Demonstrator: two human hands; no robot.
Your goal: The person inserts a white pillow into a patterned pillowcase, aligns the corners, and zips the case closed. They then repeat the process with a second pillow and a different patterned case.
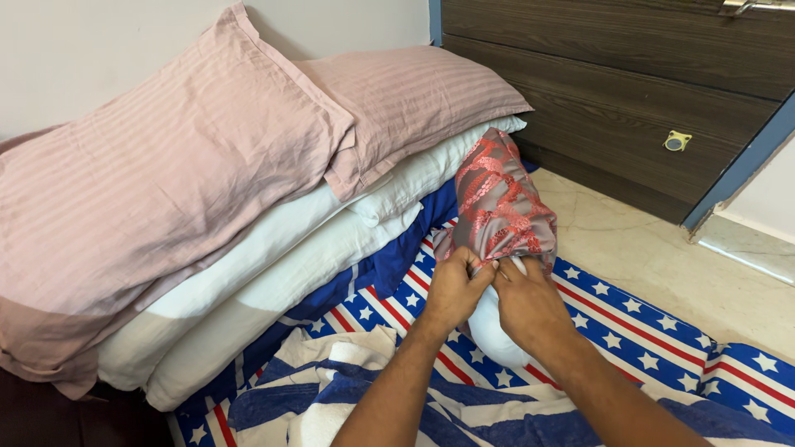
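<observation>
both hands' grip (493,290) clamped on red cover's (499,203) edge, white cushion (495,335) just below

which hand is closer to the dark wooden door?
Right. The right hand grips the red patterned cover's edge on the side toward the door; the left hand grips it farther away.

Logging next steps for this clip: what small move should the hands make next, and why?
Probably pull the red patterned cover further down: both hands, left hand and right hand, pinch its open edge, while the white pillow end remains bare below.
</observation>
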